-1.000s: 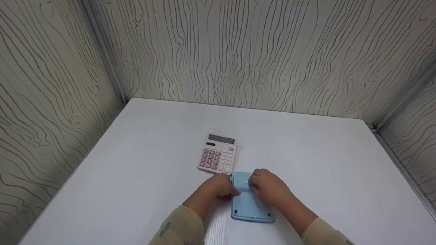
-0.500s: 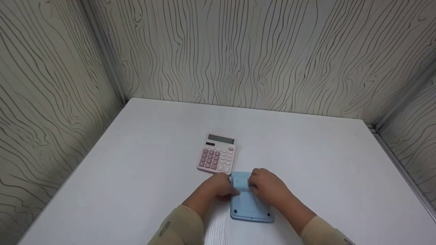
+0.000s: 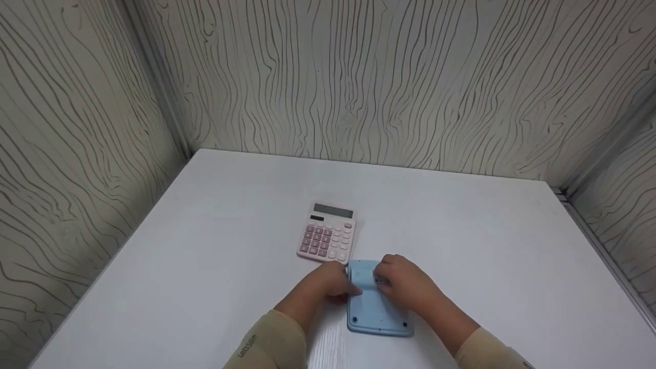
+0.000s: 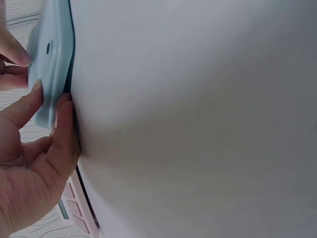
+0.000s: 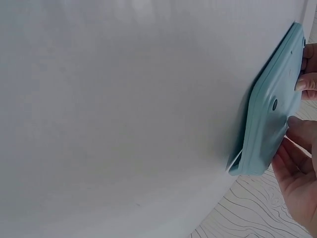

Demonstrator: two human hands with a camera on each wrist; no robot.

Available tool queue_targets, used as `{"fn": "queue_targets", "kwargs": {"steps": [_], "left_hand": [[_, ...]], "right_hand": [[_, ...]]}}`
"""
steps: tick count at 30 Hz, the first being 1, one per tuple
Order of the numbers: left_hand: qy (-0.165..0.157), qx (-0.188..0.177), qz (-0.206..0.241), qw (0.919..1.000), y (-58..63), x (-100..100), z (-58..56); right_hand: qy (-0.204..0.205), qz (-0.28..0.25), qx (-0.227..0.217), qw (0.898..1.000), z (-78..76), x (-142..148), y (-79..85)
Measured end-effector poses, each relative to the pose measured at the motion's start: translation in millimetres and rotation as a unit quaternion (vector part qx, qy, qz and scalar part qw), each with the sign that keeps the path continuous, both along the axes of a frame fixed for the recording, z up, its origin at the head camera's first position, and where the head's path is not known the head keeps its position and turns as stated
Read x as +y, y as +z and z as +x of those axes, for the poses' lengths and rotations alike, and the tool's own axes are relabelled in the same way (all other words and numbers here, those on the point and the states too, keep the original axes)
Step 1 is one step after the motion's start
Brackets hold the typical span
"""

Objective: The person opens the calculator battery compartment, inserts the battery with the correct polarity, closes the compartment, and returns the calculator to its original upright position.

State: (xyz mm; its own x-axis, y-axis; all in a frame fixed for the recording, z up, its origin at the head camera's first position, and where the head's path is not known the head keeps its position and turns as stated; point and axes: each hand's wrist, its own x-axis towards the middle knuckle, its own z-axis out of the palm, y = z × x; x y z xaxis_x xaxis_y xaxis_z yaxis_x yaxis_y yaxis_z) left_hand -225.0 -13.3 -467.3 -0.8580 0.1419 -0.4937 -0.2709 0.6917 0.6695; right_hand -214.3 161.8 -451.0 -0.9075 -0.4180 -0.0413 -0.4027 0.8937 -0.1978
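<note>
A light blue calculator [image 3: 376,310] lies face down on the table, its back with dark round feet upward. My left hand [image 3: 330,279] grips its left edge, the thumb on the back and the fingers at the side, as the left wrist view shows of the same hand [image 4: 32,178]. My right hand [image 3: 407,282] has its fingers bent over the upper part of the back. In the right wrist view the right thumb [image 5: 295,126] touches the back; whether anything small sits between these fingertips is hidden.
A pink calculator [image 3: 348,237] lies keys up just beyond the blue one's upper left corner, display away from me. Both are on a white table [image 3: 205,246] bounded by wood-grain panels [image 3: 328,82] behind and at the sides.
Both hands and the blue calculator stay in place. Only the right fingertips shift slightly on the calculator's back, with a small dark spot showing beside them now.
</note>
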Motion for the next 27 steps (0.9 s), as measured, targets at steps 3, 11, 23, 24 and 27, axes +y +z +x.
{"fn": "queue_targets", "kwargs": {"steps": [3,11,23,24,27], "left_hand": [[-0.002,0.002,-0.006,1.0000,0.1,0,0.3],[0.001,-0.011,0.003,0.9999,1.8,0,-0.6],[0.009,-0.006,0.018,0.9998,3.0,-1,2.4],[0.008,-0.004,0.019,0.9998,3.0,-1,2.7],[0.007,-0.002,0.020,0.9998,3.2,-1,3.4]], "right_hand": [[-0.018,-0.011,-0.011,1.000,0.5,4,0.0],[-0.085,-0.029,-0.024,0.996,2.5,19,-1.0],[-0.175,-0.099,-0.091,0.975,3.3,34,-8.4],[-0.182,-0.104,-0.097,0.973,3.3,35,-9.4],[-0.203,-0.123,-0.112,0.965,3.0,36,-12.2]]}}
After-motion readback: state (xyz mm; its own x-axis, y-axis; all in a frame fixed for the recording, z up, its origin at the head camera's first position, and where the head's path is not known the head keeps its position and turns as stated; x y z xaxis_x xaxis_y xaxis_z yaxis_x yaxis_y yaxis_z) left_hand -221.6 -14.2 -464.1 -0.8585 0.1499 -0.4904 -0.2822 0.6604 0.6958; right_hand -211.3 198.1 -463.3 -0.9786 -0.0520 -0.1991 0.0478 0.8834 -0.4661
